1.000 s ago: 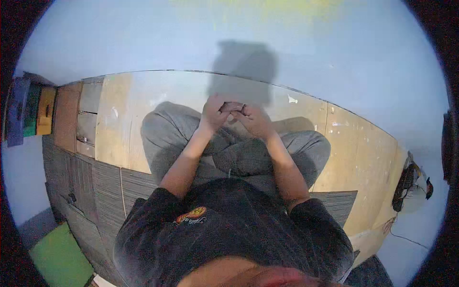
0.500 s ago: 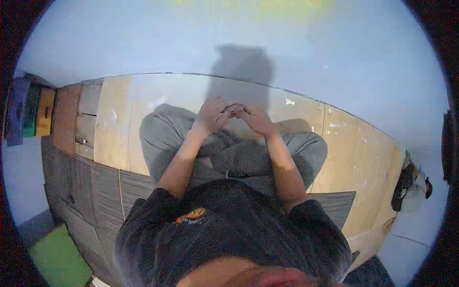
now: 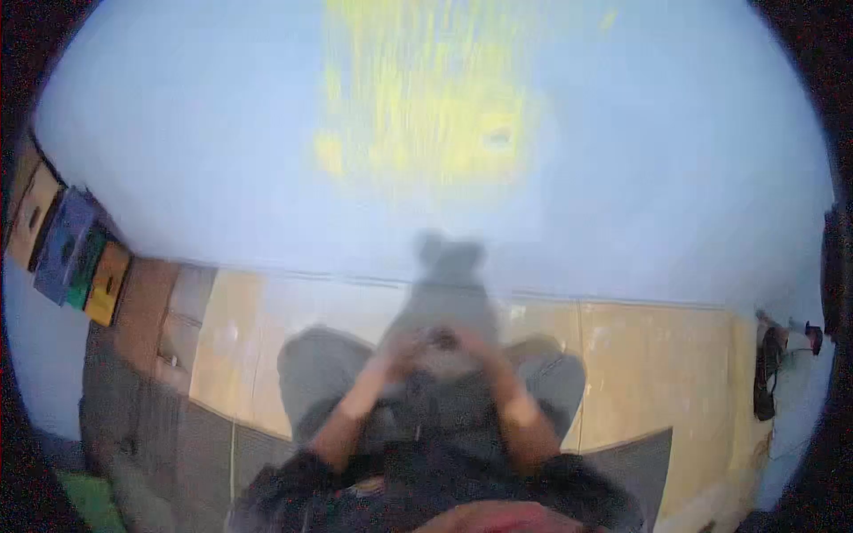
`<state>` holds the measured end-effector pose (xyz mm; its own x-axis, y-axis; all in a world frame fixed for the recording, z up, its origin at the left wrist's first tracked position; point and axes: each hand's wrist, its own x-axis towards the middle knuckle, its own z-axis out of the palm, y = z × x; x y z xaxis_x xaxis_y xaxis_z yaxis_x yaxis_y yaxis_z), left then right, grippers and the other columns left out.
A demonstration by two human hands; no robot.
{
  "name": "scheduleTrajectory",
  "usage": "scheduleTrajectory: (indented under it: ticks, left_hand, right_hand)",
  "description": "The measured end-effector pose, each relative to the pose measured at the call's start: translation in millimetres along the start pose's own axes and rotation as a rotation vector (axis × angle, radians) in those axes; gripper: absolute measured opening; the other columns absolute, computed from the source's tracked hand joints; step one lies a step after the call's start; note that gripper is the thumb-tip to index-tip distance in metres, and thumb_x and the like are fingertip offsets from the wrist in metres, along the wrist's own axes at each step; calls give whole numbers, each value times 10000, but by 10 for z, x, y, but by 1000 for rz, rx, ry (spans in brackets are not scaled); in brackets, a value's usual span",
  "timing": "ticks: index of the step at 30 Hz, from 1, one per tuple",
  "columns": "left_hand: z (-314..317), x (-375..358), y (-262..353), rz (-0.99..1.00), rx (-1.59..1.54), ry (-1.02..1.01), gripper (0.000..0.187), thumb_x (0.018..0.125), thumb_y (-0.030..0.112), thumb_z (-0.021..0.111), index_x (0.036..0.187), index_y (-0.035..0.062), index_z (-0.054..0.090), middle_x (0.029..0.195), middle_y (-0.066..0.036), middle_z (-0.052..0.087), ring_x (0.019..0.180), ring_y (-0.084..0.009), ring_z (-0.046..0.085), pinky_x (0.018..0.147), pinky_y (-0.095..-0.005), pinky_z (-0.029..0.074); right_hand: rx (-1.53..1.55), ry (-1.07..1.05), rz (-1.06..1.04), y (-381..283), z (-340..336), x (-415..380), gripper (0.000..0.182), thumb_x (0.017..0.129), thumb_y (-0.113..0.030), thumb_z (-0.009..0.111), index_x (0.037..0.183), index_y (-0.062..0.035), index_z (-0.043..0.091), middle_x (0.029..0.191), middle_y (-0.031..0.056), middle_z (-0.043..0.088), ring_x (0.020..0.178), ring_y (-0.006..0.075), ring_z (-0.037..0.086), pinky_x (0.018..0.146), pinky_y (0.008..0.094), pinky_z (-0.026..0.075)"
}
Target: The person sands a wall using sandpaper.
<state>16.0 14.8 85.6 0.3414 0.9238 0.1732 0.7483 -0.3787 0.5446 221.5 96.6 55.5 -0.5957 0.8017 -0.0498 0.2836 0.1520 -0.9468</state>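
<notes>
My left hand (image 3: pixel 402 352) and my right hand (image 3: pixel 469 345) meet in front of my crossed legs, both smeared by motion. Their fingertips come together around a small dark thing (image 3: pixel 442 338), too blurred to name. Both hands look closed on it, though single fingers do not show clearly. Grey trousers (image 3: pixel 324 369) cover my folded knees on either side.
I sit on pale wooden boards (image 3: pixel 662 377) against a white wall (image 3: pixel 222 151) with a yellow painted patch (image 3: pixel 426 98). Coloured drawers (image 3: pixel 108 282) stand at left. Dark items and a cord lie by the right wall; a dark ridged sheet (image 3: pixel 635 466) lies at right.
The view has tilted up, so my hands and legs sit lower and more of the yellow patch shows. My hands stay together around the small thing; the picture is blurrier.
</notes>
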Motion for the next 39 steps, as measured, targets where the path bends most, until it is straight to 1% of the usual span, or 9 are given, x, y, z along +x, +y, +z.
scheduleTrajectory:
  ticks: [5, 10, 11, 15, 18, 19, 22, 31, 39]
  left_hand:
    - [-216, -104, 497, -145, -375, 10, 351, 882, 250, 647, 1155, 34, 598, 1071, -188, 633, 1014, -330, 607, 876, -472, 462]
    - [-251, -217, 609, -13, -267, -76, 392, 847, 281, 670, 1121, 18, 574, 1005, -218, 630, 944, -366, 607, 807, -465, 470]
    - [-236, -219, 527, -258, -322, -314, 395, 850, 263, 643, 1148, 22, 547, 1034, -212, 622, 963, -351, 596, 816, -438, 459]
    - [-160, -225, 413, -109, -555, -366, 412, 888, 317, 585, 1157, 10, 528, 1009, -195, 612, 928, -334, 577, 825, -417, 449]
    - [-450, -147, 824, -377, -533, -454, 393, 908, 329, 566, 1116, -2, 525, 1029, -204, 614, 958, -337, 581, 835, -425, 445]
    - [-173, -229, 523, -106, -344, -243, 370, 929, 342, 562, 1077, 6, 516, 1014, -210, 616, 956, -352, 588, 813, -436, 448]
    - [-192, -221, 507, -105, -303, -238, 350, 936, 342, 565, 1051, 17, 508, 1017, -231, 615, 976, -402, 586, 789, -471, 449]
    - [-457, -186, 558, 33, 61, 147, 152, 874, 174, 576, 974, 68, 617, 990, -172, 670, 906, -386, 643, 764, -480, 508]
    - [609, -87, -287, -25, -233, -115, 308, 921, 312, 585, 1120, 78, 607, 1024, -209, 659, 948, -387, 633, 803, -492, 499]
  right_hand:
    - [-68, -441, 358, -664, -199, -267, 503, 976, -434, 521, 1289, -44, 576, 1162, 106, 655, 904, 195, 652, 802, 359, 523]
    - [-427, -573, -66, -628, -141, -447, 553, 968, -501, 487, 1328, -89, 561, 1254, 113, 618, 994, 268, 636, 899, 395, 479]
    - [-485, -590, -131, -615, -131, -465, 556, 966, -510, 481, 1330, -97, 562, 1264, 118, 613, 1030, 277, 625, 929, 398, 464]
    - [-513, -747, 61, -1155, -214, -406, 530, 968, -498, 480, 1313, -110, 586, 1283, 131, 605, 1174, 273, 555, 1028, 385, 387]
    - [-303, -683, 41, -1004, -213, -509, 500, 971, -468, 495, 1294, -101, 600, 1278, 127, 609, 1194, 259, 544, 1033, 380, 382]
    - [-161, -622, 11, -842, -148, -494, 492, 972, -460, 500, 1288, -98, 604, 1273, 124, 612, 1189, 255, 547, 1026, 381, 389]
    - [-110, -690, 82, -783, -73, -402, 473, 971, -437, 516, 1287, -96, 603, 1277, 121, 611, 1206, 246, 535, 1030, 387, 387]
    - [-112, -522, 67, -1341, 1, -539, 443, 969, -408, 559, 1262, -76, 590, 1129, 80, 646, 936, 155, 599, 808, 321, 501]
    - [-217, -415, 84, -829, 151, -369, 442, 1001, -398, 498, 1095, 9, 642, 884, 105, 679, 645, 169, 622, 637, 333, 505]
